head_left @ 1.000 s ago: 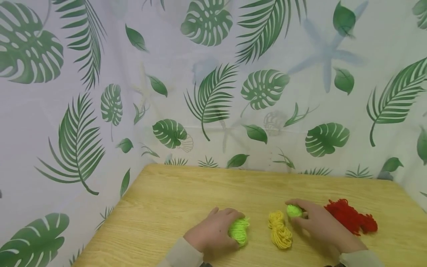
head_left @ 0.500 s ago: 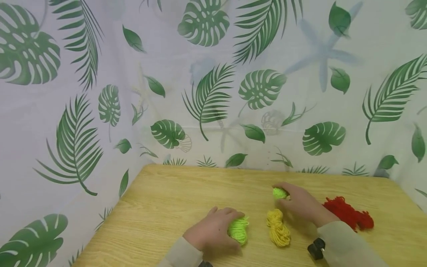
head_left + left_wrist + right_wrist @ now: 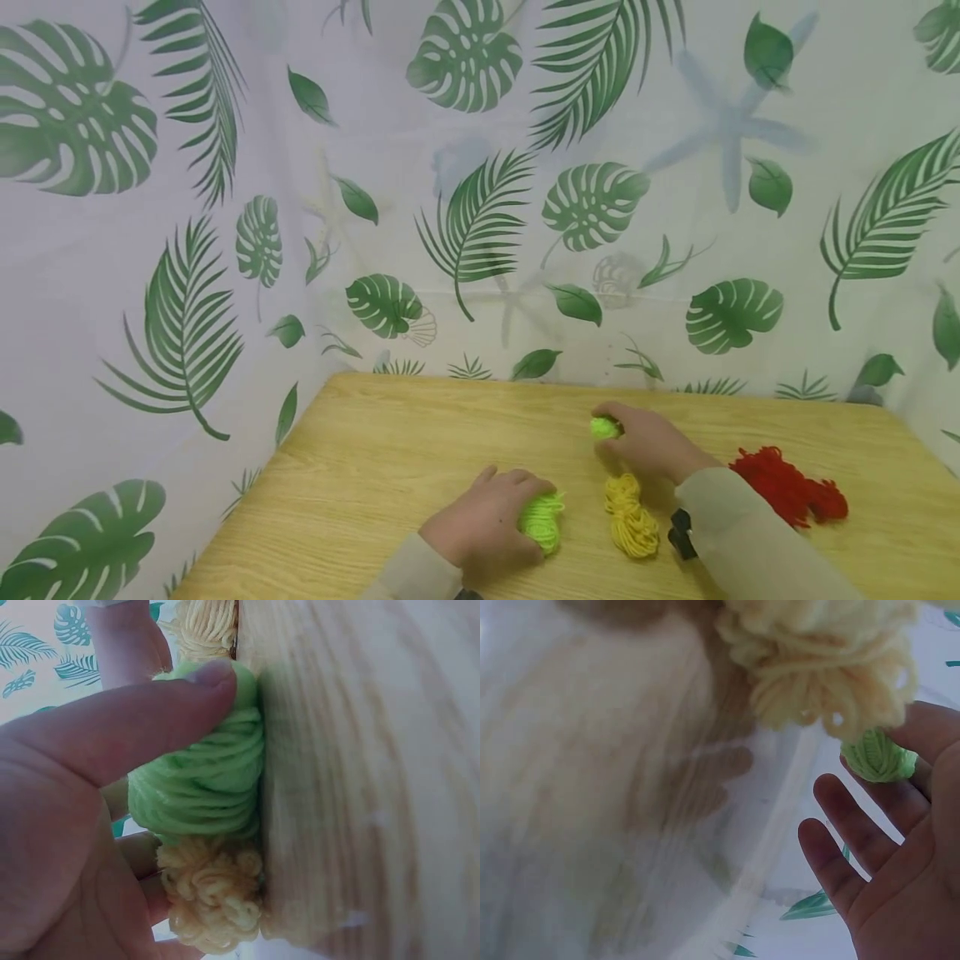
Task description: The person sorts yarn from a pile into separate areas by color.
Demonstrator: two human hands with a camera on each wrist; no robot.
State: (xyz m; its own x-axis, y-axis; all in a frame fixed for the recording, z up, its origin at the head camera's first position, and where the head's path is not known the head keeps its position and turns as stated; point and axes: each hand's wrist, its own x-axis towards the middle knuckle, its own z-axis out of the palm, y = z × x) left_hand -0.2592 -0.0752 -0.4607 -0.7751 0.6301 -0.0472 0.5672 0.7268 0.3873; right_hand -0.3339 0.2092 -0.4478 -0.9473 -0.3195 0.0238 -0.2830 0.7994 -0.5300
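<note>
Your left hand (image 3: 483, 518)'s gripping lime skein (image 3: 542, 525), right hand (image 3: 651, 442) pinching lime yarn ball (image 3: 603, 428) beyond yellow skein (image 3: 632, 518); probably placing, so release softly.

Hazy, washed-out wrist views

We note tbl. (image 3: 352, 483), yel.-brn. wood-grain top. Directly on it we log: grn. yarn bundle (image 3: 543, 527); yel. yarn bundle (image 3: 632, 521) to its R, apart, narrowed nr. mid.; red yarn heap (image 3: 783, 485) farther R, irreg. outline.
</note>
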